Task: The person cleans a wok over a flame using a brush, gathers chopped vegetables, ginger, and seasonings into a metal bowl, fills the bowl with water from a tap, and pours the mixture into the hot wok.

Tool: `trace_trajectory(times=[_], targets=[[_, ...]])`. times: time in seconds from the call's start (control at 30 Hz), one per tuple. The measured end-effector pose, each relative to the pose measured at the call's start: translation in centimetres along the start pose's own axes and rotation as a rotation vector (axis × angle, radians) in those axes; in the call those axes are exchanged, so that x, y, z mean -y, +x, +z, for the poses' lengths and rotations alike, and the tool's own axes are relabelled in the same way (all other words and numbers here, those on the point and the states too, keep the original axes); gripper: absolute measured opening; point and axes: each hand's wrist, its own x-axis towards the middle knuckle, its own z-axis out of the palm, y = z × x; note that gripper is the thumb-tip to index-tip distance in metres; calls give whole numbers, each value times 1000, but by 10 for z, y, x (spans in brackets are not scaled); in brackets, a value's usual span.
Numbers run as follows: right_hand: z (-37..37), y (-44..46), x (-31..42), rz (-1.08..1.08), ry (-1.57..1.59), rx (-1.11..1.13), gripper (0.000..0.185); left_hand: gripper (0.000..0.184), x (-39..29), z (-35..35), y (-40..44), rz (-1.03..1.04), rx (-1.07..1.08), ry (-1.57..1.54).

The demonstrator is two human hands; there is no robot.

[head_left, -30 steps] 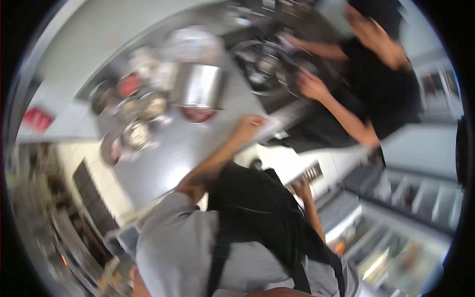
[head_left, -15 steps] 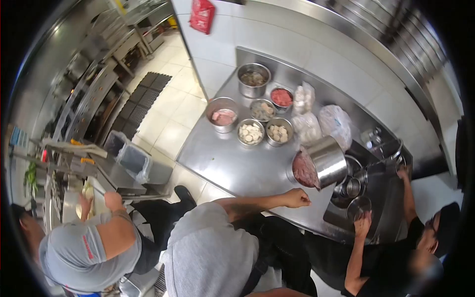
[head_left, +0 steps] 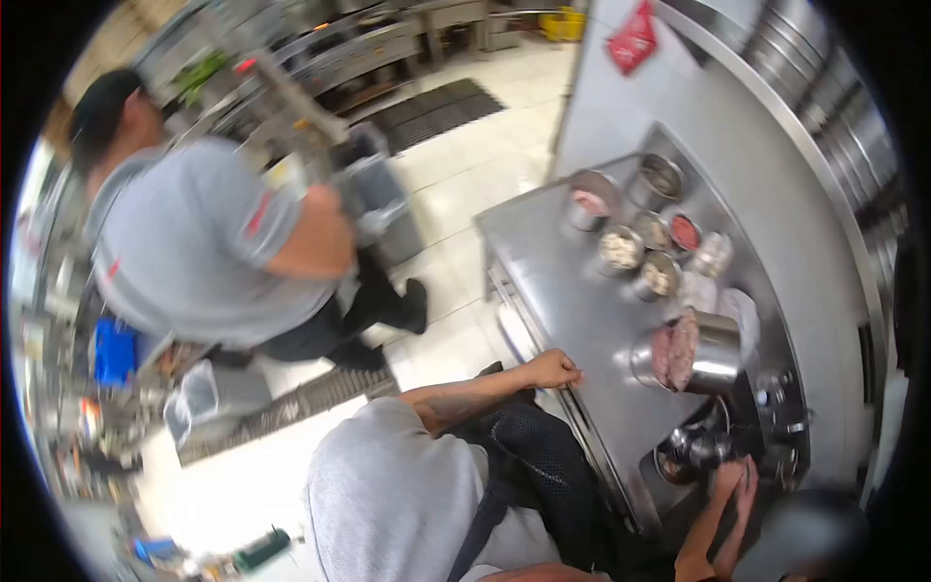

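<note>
My left hand (head_left: 555,370) is closed, its fingers curled together over the near edge of the steel counter (head_left: 543,262). Whether anything small is pinched at the fingertips is not clear. To its right, a large steel pot (head_left: 716,354) lies tipped on its side with pinkish raw meat (head_left: 676,351) at its mouth. Farther back stand several steel containers, among them one with pale slices (head_left: 621,249), another with pale round pieces (head_left: 660,279) and one with red meat (head_left: 685,232). My right hand is out of view.
A co-worker's hands (head_left: 734,485) are at the sink with steel vessels (head_left: 711,448). Another person in a grey shirt (head_left: 204,233) stands at left. Grey bins (head_left: 388,209) and a black floor mat (head_left: 436,114) lie beyond. Clear plastic bags (head_left: 741,315) rest behind the pot.
The view has swung left, so the counter appears farther right. The co-worker's hands have come together at the sink. My left hand stays closed by the counter edge.
</note>
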Motion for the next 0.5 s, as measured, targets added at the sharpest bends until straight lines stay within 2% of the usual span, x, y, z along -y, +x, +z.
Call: trace_trajectory(times=[0.03,0.07,0.1,0.13,0.17,0.2,0.23,0.3,0.37,0.43,0.5], targets=[[48,-14,3,138,32,-263,35,35,13,-2,-22,-22,-74,-20],[-19,-11,-4,458,589,-88,34,34,22,-6,-48,43,-95,-13],[-59,10,3,680,842,-30,34,34,29,-10,-78,106,-127,-7],[-82,29,15,810,972,-18,33,34,23,-15,-112,21,-182,67],[-98,47,30,884,1052,-33,33,34,37,-17,-139,1,-269,41],[-118,66,49,921,1120,-57,32,36,53,-19,-164,30,-386,142],[-144,83,64,912,1168,-70,32,38,63,-22,-189,58,-486,249],[-193,107,96,865,1269,-78,31,42,74,-28,-247,31,-548,178],[-238,127,129,767,1372,-63,30,45,82,-33,-297,-136,-580,175],[-282,146,168,636,1479,-20,30,48,102,-36,-337,-180,-623,96],[-324,159,210,470,1577,57,30,46,135,-34,-367,-224,-818,287]])
